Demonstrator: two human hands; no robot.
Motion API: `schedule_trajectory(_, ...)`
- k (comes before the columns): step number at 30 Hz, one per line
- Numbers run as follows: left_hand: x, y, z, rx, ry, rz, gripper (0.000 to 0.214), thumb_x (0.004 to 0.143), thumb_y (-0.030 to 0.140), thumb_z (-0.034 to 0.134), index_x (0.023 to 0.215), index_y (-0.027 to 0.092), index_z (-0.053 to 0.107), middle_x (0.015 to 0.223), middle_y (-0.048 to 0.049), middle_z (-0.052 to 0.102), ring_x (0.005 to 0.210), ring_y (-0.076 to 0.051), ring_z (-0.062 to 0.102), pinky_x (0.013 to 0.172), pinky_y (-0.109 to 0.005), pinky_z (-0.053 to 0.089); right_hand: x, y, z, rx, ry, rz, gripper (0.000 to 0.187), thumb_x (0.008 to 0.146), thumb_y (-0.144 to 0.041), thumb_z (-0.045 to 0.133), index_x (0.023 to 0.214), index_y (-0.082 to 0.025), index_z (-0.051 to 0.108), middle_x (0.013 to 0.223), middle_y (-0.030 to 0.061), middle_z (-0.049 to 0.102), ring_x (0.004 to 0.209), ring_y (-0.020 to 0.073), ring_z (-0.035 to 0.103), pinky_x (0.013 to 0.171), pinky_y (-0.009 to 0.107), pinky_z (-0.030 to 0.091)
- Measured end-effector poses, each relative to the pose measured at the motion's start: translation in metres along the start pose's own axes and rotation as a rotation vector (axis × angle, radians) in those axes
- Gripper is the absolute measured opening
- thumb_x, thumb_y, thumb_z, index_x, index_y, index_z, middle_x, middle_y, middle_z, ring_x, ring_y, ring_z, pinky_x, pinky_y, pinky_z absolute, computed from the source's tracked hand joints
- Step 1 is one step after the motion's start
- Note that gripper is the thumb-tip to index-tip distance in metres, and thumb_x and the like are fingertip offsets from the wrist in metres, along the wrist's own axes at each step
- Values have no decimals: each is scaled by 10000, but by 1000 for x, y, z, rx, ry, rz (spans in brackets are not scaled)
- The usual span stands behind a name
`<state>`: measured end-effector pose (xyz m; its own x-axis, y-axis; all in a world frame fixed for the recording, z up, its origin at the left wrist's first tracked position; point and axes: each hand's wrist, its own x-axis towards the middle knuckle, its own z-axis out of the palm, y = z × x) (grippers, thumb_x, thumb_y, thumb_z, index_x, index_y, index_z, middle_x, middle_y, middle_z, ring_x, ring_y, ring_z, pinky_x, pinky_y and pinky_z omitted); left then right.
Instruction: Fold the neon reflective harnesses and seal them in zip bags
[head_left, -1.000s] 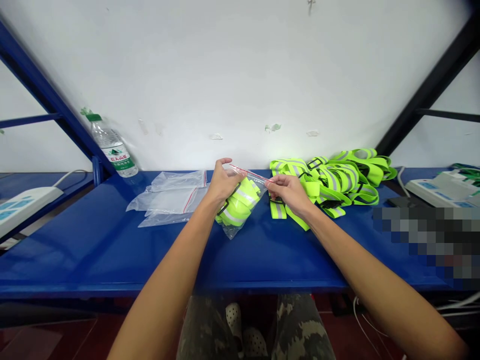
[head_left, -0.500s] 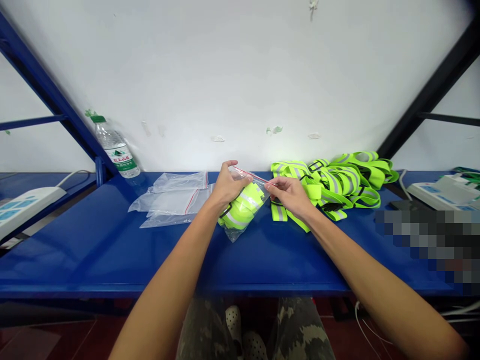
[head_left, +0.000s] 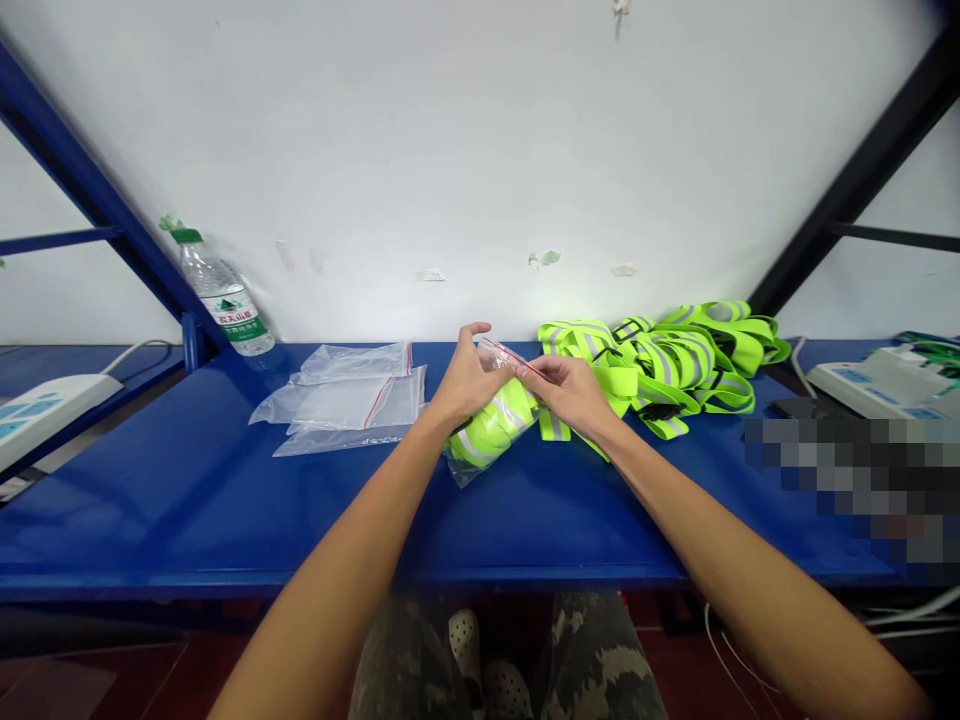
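Both hands are on a clear zip bag point(head_left: 463, 472) with a red seal line, held tilted just above the blue table. Inside it is a folded neon-yellow reflective strap point(head_left: 491, 428) with grey stripes. My left hand point(head_left: 471, 382) grips the bag's upper left side, thumb across the plastic and index finger raised. My right hand point(head_left: 568, 388) pinches the sealing edge near its right end, close to the left thumb. Just right of that hand lies a heap of similar reflective straps point(head_left: 675, 360) with black buckles. Several flat zip bags point(head_left: 337, 400) rest left of my left hand.
A water bottle point(head_left: 229, 300) with a green cap leans at the back left by the blue frame. White power strips point(head_left: 56, 410) lie at both sides. The white wall point(head_left: 420, 150) closes off the back of the blue table point(head_left: 187, 510).
My right hand has slid left along the seal toward my left thumb, and the two hands are now closer together. The view has shifted slightly.
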<state>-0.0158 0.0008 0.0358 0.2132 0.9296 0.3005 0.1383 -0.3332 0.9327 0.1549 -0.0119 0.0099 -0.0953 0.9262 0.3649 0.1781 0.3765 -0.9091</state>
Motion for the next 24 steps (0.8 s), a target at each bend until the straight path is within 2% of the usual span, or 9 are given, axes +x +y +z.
schedule_trajectory(4, 0, -1, 4, -120, -55, -12, 687, 744, 214, 722, 1305, 211, 325, 817, 21, 655, 681, -102, 611, 696, -237, 467, 1, -1, 0, 59, 33, -2, 382, 700, -538, 737, 725, -162, 674, 633, 7, 616, 568, 115, 479, 532, 252, 350)
schedule_trajectory(8, 4, -2, 5, -293, 10, -66, 576, 784, 240, 692, 1225, 236, 321, 816, 36, 656, 700, -109, 635, 721, -249, 480, 2, -1, 0, 49, 62, 37, 397, 686, -550, 727, 730, -162, 662, 636, 9, 611, 569, 119, 482, 537, 257, 357)
schedule_trajectory(13, 7, -7, 6, -231, 57, -3, 551, 776, 217, 709, 1200, 225, 357, 722, 39, 670, 668, -128, 646, 687, -243, 475, 0, -5, 2, -173, 48, -43, 399, 784, -545, 648, 654, -177, 570, 558, -21, 505, 523, 97, 396, 491, 248, 279)
schedule_trajectory(15, 7, -7, 5, -239, 87, -25, 570, 766, 213, 721, 1213, 217, 368, 715, 32, 678, 653, -135, 650, 670, -246, 483, 0, -6, 2, -186, 60, -63, 438, 790, -566, 651, 619, -187, 511, 539, -32, 465, 507, 88, 371, 474, 244, 258)
schedule_trajectory(21, 9, 2, -1, -294, 238, -123, 646, 732, 213, 768, 1252, 202, 384, 723, 27, 669, 652, -154, 676, 672, -271, 519, 1, -7, -8, 21, -146, 70, 518, 738, -700, 656, 679, -210, 498, 511, -47, 490, 401, 100, 460, 398, 244, 351)
schedule_trajectory(24, 11, 2, -2, -269, 238, -97, 668, 751, 241, 761, 1296, 194, 377, 742, 20, 670, 666, -155, 680, 678, -271, 522, 0, -7, -11, -17, -115, 57, 516, 760, -691, 647, 666, -213, 476, 468, -41, 510, 379, 112, 499, 389, 239, 381)
